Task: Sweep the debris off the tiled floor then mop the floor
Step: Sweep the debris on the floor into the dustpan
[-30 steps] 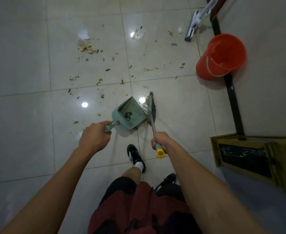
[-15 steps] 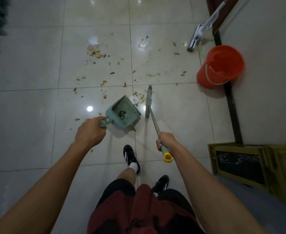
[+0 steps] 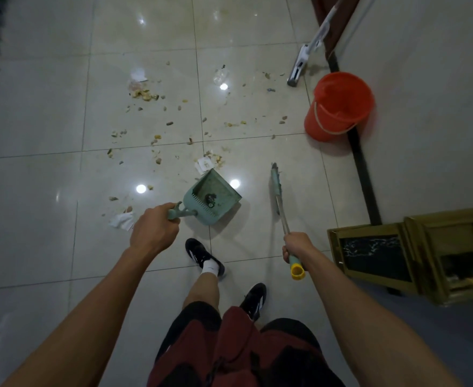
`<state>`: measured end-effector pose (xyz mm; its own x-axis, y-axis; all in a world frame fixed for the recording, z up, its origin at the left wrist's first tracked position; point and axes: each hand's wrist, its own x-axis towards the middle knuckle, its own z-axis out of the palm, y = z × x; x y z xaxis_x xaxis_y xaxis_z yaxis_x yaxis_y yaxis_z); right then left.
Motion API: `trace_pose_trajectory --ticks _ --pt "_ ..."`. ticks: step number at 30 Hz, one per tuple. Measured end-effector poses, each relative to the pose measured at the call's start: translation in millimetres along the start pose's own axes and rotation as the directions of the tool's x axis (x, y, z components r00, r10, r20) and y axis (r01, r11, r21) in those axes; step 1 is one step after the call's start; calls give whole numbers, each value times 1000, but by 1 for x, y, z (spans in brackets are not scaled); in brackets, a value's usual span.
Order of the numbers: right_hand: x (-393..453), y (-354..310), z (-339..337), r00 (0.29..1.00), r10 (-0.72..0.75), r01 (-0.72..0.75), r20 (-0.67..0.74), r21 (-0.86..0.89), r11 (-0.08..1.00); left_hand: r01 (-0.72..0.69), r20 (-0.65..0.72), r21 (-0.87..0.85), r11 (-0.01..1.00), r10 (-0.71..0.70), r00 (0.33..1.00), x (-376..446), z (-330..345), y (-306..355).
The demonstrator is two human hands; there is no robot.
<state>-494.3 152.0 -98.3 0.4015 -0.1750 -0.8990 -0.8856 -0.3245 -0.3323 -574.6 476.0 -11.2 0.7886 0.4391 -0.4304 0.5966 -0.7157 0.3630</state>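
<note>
On the tiled floor [image 3: 48, 247], debris [image 3: 146, 94] mostly unswept; left hand [image 3: 153, 231] grips dustpan [image 3: 211, 201], right hand [image 3: 295, 247] grips broom [image 3: 276, 185]; mop [image 3: 302, 61] and bucket [image 3: 338, 106] unused.

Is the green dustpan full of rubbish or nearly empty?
Nearly empty. The dustpan shows mostly bare green inside, with just one small dark clump near its toothed back edge.

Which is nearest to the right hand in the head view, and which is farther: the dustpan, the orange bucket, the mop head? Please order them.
Measured from the right hand, which grips the broom:
1. Dustpan, to its left, on the floor ahead of the feet.
2. Orange bucket, ahead, beside the wall.
3. Mop head, farthest, just beyond the bucket.
</note>
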Motion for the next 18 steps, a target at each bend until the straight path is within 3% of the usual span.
trace_pose_trajectory --ticks 6,11,18 --pt "24 -37 35 998 65 -66 -12 -35 997 3 23 -35 999 -2 1000 28 -7 -18" --pt "36 -96 97 995 96 -92 31 -125 988 51 32 -30 998 -50 998 61 -24 -43" --pt "39 -192 188 983 116 -100 141 -120 988 143 26 -109 984 -141 990 107 -60 -85"
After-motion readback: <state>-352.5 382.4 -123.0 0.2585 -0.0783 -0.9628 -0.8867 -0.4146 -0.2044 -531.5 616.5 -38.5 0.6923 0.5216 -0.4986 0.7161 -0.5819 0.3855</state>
